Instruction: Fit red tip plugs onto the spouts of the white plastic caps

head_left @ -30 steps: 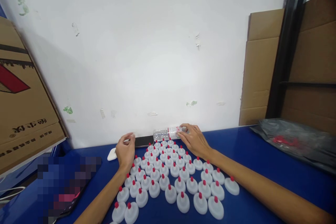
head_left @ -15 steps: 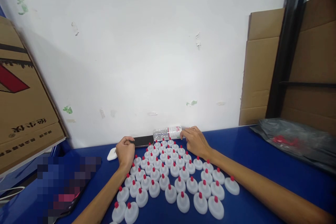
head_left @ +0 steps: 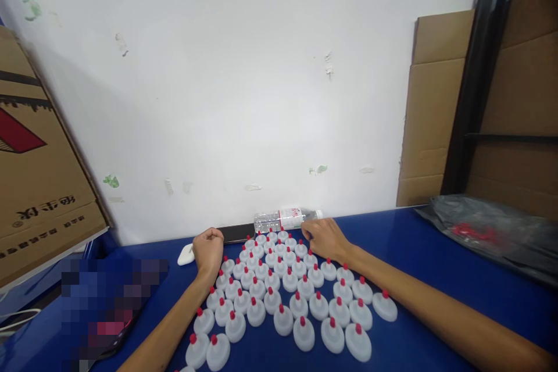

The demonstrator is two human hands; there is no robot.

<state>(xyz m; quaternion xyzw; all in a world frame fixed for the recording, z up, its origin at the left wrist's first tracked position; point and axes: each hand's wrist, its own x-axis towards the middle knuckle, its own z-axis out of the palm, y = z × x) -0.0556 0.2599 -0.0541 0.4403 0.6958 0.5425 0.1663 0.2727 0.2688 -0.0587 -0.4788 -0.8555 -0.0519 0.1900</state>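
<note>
Many small white oval squeeze-bottle tops with red tips [head_left: 283,321] stand in loose rows on the blue table. At their far left, my left hand [head_left: 208,249] rests with fingers curled closed, between a white rounded object [head_left: 186,254] and a flat black phone-like object [head_left: 238,233]. On the far right of the group lies my right hand [head_left: 325,238], closed into a loose fist. Just behind it a clear plastic bottle with a red and white label [head_left: 290,218] lies on its side against the wall. No object shows in either hand; the palms face away.
A blue table [head_left: 429,325] meets a white wall [head_left: 270,99]. Cardboard boxes stand at the left [head_left: 47,186] and right [head_left: 431,110]. A grey plastic bag with something red inside [head_left: 479,232] lies at right. A partly pixelated dark device [head_left: 117,325] is at lower left.
My right hand has drawn back slightly from the bottle and curled into a fist, uncovering the bottle's cap end. The fingers of my left hand have curled in a little more.
</note>
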